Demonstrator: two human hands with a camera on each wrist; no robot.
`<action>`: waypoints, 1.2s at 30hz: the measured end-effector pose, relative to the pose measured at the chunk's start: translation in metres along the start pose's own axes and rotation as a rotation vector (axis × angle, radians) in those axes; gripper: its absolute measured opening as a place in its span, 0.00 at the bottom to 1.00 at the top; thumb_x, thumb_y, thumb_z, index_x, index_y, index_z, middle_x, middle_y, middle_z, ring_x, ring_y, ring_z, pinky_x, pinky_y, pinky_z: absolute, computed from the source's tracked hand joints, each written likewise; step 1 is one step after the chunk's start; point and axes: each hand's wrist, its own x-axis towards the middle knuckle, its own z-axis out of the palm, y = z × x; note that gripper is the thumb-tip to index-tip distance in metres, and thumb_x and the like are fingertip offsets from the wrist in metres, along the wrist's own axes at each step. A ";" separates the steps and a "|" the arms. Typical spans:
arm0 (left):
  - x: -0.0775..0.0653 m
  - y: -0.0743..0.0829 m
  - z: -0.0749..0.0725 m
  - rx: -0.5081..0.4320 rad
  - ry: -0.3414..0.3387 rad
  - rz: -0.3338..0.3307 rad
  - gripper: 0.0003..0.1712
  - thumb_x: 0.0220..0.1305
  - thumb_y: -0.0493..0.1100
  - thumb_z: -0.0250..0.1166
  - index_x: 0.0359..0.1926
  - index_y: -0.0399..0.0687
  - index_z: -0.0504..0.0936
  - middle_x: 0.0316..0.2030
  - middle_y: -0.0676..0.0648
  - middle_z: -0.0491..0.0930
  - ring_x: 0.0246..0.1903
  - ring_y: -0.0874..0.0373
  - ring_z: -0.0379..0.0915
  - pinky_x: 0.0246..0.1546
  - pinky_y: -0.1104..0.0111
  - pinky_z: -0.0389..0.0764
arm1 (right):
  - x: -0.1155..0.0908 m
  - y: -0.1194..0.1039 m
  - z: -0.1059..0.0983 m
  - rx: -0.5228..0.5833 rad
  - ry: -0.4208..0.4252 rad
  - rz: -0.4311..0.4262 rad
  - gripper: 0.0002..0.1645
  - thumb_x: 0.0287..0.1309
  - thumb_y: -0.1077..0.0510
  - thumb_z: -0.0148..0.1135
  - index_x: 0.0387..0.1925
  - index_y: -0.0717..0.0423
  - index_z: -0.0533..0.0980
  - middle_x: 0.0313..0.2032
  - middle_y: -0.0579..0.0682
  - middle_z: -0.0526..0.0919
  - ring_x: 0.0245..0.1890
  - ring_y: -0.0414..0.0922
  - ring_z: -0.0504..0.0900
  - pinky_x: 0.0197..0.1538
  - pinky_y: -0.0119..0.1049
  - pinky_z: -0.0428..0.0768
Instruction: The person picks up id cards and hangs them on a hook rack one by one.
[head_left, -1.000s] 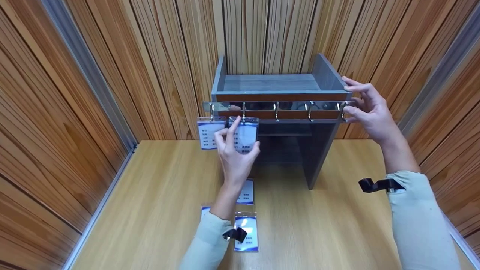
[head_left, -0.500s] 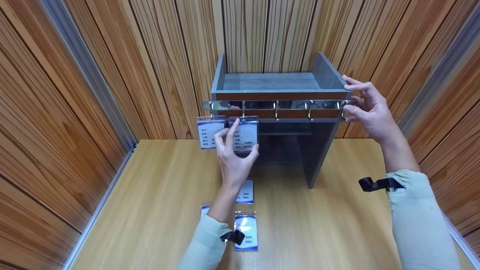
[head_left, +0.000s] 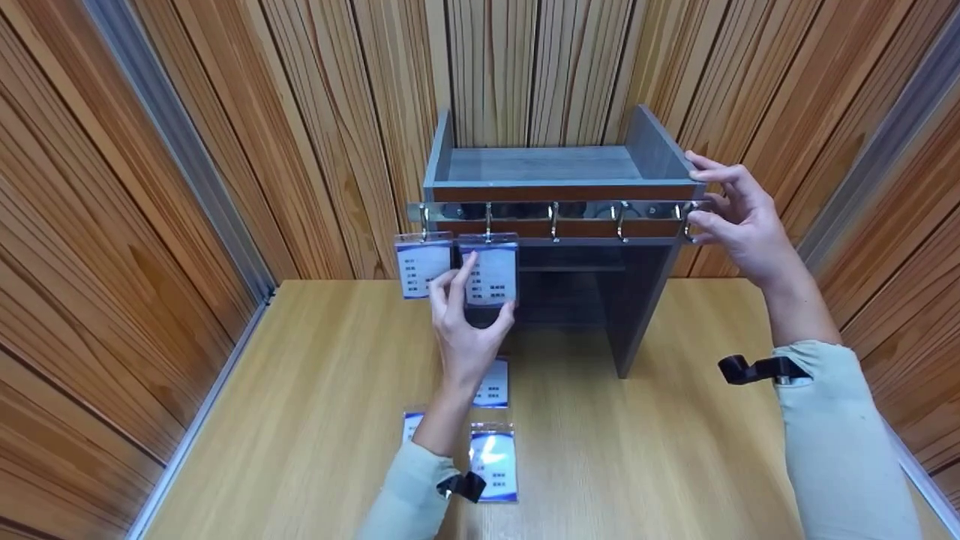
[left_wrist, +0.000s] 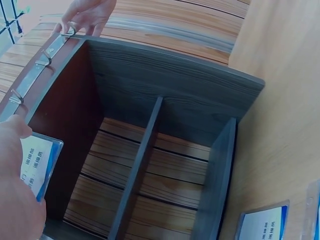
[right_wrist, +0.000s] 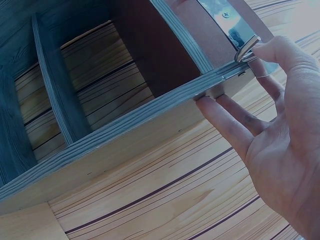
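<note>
Two clear-cased ID badges hang side by side from a metal hook rail (head_left: 589, 211) across the front of a grey wooden rack (head_left: 559, 185). My left hand (head_left: 469, 337) is at the second badge (head_left: 495, 274), index fingertip on its face and thumb by its lower right corner. The left badge (head_left: 412, 259) is on the first hook, partly behind my fingers. My right hand (head_left: 742, 225) pinches the rail's right end, thumb against the last hook (right_wrist: 247, 48) in the right wrist view, other fingers on the side panel (right_wrist: 145, 112).
Several more badges lie on the wooden table (head_left: 322, 405): one near the front (head_left: 493, 465), one behind it (head_left: 491, 384), another partly under my left forearm. Three hooks to the right bear no badge. Wood-plank walls (head_left: 360, 135) enclose the back and sides.
My left index finger has come down from the top of the second badge to its face, and the thumb has slid lower. The badge hangs straighter. My right hand has stayed put.
</note>
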 end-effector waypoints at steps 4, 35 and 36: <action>-0.005 -0.003 -0.002 -0.010 -0.015 -0.021 0.44 0.61 0.42 0.84 0.77 0.49 0.79 0.63 0.38 0.74 0.66 0.47 0.73 0.65 0.58 0.84 | -0.001 0.000 -0.001 -0.021 -0.010 -0.003 0.27 0.78 0.71 0.61 0.74 0.60 0.73 0.87 0.47 0.67 0.62 0.45 0.87 0.44 0.29 0.89; -0.047 -0.026 -0.032 0.093 -0.105 -0.018 0.43 0.63 0.44 0.80 0.78 0.48 0.78 0.71 0.39 0.79 0.71 0.42 0.79 0.68 0.48 0.86 | 0.000 0.000 -0.002 -0.009 -0.020 -0.004 0.27 0.79 0.71 0.61 0.74 0.60 0.73 0.87 0.46 0.67 0.63 0.46 0.86 0.46 0.30 0.91; -0.048 -0.027 -0.034 0.098 -0.113 -0.025 0.43 0.63 0.44 0.80 0.78 0.48 0.78 0.71 0.39 0.79 0.72 0.41 0.78 0.70 0.45 0.86 | 0.000 0.000 -0.002 -0.008 -0.021 -0.004 0.27 0.79 0.70 0.61 0.74 0.60 0.73 0.87 0.46 0.67 0.63 0.46 0.86 0.46 0.31 0.91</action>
